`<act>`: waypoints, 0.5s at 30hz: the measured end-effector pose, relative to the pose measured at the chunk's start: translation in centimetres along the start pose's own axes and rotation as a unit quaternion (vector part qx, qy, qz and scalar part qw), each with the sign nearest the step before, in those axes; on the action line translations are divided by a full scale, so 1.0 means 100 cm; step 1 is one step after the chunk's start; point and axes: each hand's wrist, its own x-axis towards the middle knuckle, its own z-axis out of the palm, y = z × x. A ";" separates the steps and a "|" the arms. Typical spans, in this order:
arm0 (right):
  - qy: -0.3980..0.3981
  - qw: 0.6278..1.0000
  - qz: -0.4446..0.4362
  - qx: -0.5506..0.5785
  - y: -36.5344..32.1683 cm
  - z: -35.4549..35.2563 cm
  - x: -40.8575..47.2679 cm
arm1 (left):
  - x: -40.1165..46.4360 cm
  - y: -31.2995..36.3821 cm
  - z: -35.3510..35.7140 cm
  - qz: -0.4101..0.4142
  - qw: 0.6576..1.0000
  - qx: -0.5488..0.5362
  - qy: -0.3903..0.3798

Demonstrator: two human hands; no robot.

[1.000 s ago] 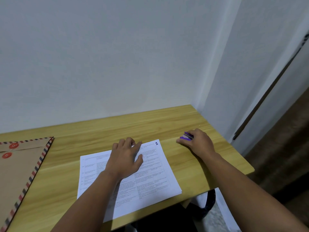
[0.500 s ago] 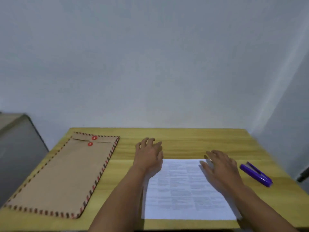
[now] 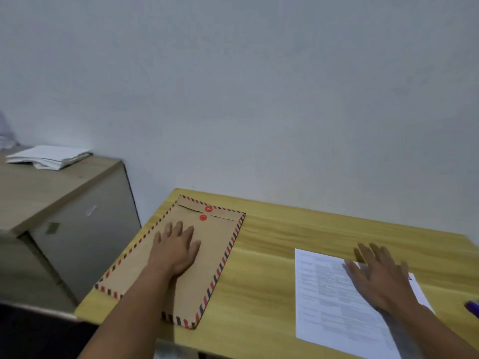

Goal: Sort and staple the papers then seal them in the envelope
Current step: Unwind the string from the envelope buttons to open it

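While the left hand lay flat with fingers spread on the brown envelope, gripping nothing, the right hand rested open-palmed on the printed papers. Both lay on the yellow desk, well apart. Just right of the right hand, a purple stapler showed at the frame's edge.

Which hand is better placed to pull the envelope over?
Left. The left hand lies flat on the envelope, while the right hand rests on the papers, away from it.
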 end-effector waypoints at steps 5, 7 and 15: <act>0.000 0.987 -0.118 0.106 -0.120 0.004 0.018 | -0.007 0.002 0.009 -0.037 0.999 -0.011 0.001; -0.045 0.972 -0.173 0.152 -0.166 0.003 0.012 | -0.014 0.015 0.012 -0.050 0.999 -0.017 0.009; -0.156 0.957 -0.215 0.119 -0.231 0.021 -0.039 | -0.051 0.076 0.019 -0.045 0.997 -0.054 -0.024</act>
